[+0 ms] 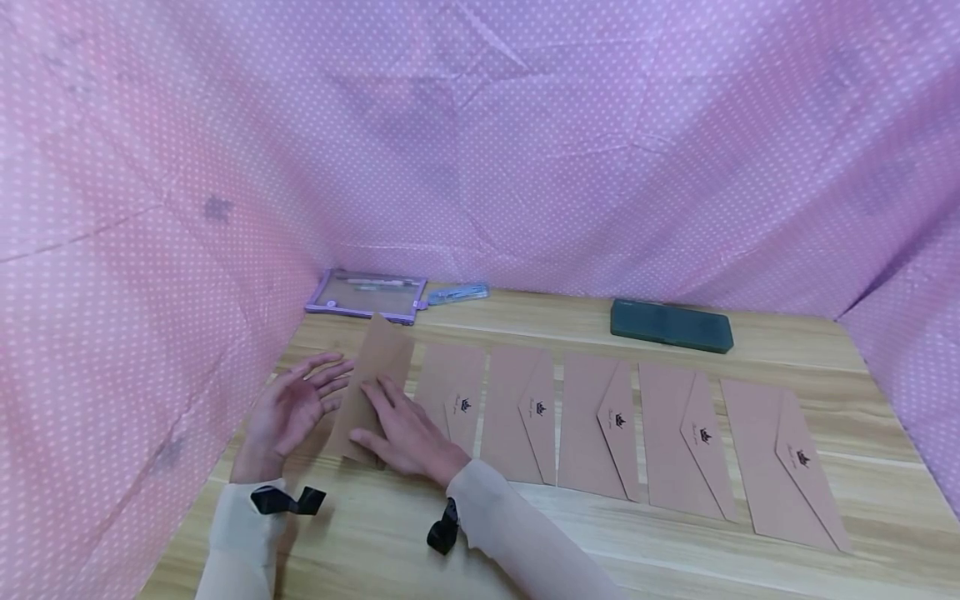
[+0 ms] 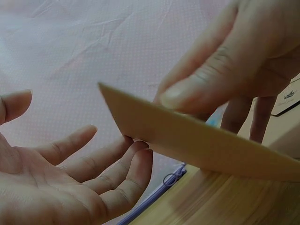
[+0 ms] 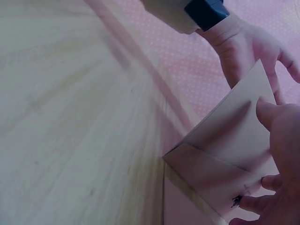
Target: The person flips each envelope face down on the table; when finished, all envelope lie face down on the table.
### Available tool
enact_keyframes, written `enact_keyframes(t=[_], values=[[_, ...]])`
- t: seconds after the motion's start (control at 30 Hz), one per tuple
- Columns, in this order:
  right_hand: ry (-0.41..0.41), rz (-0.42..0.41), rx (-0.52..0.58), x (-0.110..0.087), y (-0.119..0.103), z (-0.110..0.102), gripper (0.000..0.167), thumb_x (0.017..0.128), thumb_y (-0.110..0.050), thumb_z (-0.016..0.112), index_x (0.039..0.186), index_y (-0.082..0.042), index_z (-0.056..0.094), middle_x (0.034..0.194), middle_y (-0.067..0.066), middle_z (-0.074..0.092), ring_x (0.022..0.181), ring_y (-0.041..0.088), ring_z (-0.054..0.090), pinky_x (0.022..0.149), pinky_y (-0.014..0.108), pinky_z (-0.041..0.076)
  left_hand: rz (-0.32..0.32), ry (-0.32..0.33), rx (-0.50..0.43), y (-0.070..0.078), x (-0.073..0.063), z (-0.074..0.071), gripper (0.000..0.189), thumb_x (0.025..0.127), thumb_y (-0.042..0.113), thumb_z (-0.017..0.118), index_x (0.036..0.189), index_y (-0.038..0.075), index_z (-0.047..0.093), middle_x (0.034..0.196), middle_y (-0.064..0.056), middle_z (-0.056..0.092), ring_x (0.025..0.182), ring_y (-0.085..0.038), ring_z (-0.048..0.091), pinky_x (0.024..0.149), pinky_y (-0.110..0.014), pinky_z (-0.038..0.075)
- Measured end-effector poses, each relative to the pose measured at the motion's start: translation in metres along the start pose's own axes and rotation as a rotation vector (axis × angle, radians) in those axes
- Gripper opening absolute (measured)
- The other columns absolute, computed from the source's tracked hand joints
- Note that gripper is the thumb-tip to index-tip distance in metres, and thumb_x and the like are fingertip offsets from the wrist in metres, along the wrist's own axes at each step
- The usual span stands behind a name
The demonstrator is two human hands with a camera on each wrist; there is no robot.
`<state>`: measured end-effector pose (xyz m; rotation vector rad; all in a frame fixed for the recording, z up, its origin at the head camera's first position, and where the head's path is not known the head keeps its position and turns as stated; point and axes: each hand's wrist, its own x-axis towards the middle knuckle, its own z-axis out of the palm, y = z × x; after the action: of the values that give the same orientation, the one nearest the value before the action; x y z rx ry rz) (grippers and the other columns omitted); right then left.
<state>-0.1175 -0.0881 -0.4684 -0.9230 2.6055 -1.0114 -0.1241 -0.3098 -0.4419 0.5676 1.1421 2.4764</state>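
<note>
A brown paper envelope (image 1: 385,350) stands tilted up at the left end of a row of similar envelopes. My right hand (image 1: 408,433) holds it, with the thumb on its upper part and the fingers spread over the flap side, near a small black crown print in the right wrist view. My left hand (image 1: 296,410) is palm up beside the envelope's left edge, fingers extended. In the left wrist view, fingertips (image 2: 140,147) of that hand meet the envelope's lower edge (image 2: 187,150). Black bands circle both wrists.
Several brown envelopes (image 1: 517,400) with crown prints lie side by side across the wooden table (image 1: 390,533). At the back are a purple-edged zip pouch (image 1: 322,304), a small blue clear case (image 1: 457,293) and a dark green case (image 1: 670,325). Pink dotted cloth (image 1: 480,167) hangs around.
</note>
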Motion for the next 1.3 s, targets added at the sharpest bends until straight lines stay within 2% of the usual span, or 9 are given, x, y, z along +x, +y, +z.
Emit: enact_keyframes(t=[0.33,0.57,0.7,0.8,0.9,1.03,1.2,1.3], values=[[0.045,0.003,0.131,0.0,-0.006,-0.005,0.07,0.103,-0.054,0.041,0.161,-0.024,0.017,0.169,0.008,0.017,0.145,0.029,0.041,0.111,0.045,0.047,0.0,-0.039,0.036,-0.002,0.002,0.005,0.06,0.106,0.012,-0.001,0.145,-0.005,0.042,0.144,-0.015,0.058,0.133,-0.028,0.056,0.105,-0.04,0.051],[0.068,0.013,0.208,-0.002,-0.008,-0.01,0.073,0.102,-0.055,0.044,0.161,-0.024,0.015,0.167,0.003,0.023,0.129,0.022,0.052,0.096,0.036,0.053,0.005,-0.086,0.047,-0.008,0.004,0.006,0.062,0.105,0.012,-0.002,0.147,-0.005,0.041,0.146,-0.015,0.056,0.133,-0.027,0.054,0.104,-0.039,0.051],[0.095,0.024,0.28,-0.004,-0.008,-0.013,0.073,0.102,-0.054,0.044,0.161,-0.024,0.014,0.167,0.002,0.023,0.134,0.023,0.049,0.103,0.041,0.051,-0.007,-0.074,0.053,-0.009,0.005,0.008,0.061,0.106,0.012,-0.002,0.146,-0.004,0.042,0.146,-0.014,0.056,0.134,-0.027,0.054,0.104,-0.04,0.051],[0.111,0.037,0.333,-0.006,-0.007,-0.015,0.074,0.101,-0.053,0.044,0.161,-0.022,0.014,0.168,0.004,0.02,0.147,0.025,0.038,0.116,0.047,0.041,-0.022,-0.049,0.058,-0.01,0.004,0.01,0.062,0.106,0.013,-0.002,0.145,-0.002,0.044,0.144,-0.013,0.057,0.133,-0.026,0.054,0.103,-0.039,0.052],[0.116,0.058,0.372,-0.007,-0.006,-0.017,0.074,0.101,-0.055,0.044,0.161,-0.022,0.014,0.17,0.004,0.016,0.154,0.025,0.026,0.122,0.05,0.032,-0.034,-0.059,0.069,-0.011,0.004,0.01,0.062,0.105,0.012,-0.002,0.145,-0.002,0.043,0.146,-0.012,0.055,0.133,-0.025,0.053,0.103,-0.04,0.051],[0.13,0.077,0.394,-0.008,-0.004,-0.018,0.074,0.102,-0.053,0.046,0.161,-0.023,0.013,0.169,0.004,0.017,0.154,0.025,0.024,0.123,0.052,0.03,-0.042,-0.101,0.07,-0.014,0.006,0.011,0.06,0.105,0.011,-0.001,0.147,-0.004,0.038,0.149,-0.013,0.052,0.136,-0.027,0.051,0.106,-0.04,0.05],[0.139,0.1,0.418,-0.01,-0.002,-0.02,0.074,0.102,-0.049,0.047,0.162,-0.024,0.011,0.17,0.005,0.015,0.156,0.027,0.02,0.123,0.055,0.026,-0.009,-0.168,0.031,-0.017,0.009,0.006,0.06,0.104,0.009,-0.005,0.149,-0.009,0.032,0.152,-0.022,0.047,0.138,-0.034,0.05,0.109,-0.044,0.049],[0.147,0.111,0.433,-0.011,0.0,-0.022,0.074,0.102,-0.048,0.048,0.162,-0.025,0.009,0.17,0.006,0.013,0.156,0.027,0.019,0.124,0.056,0.025,-0.014,-0.152,0.014,-0.021,0.009,-0.001,0.06,0.105,0.009,-0.004,0.147,-0.01,0.034,0.15,-0.024,0.05,0.137,-0.034,0.052,0.109,-0.045,0.049]])
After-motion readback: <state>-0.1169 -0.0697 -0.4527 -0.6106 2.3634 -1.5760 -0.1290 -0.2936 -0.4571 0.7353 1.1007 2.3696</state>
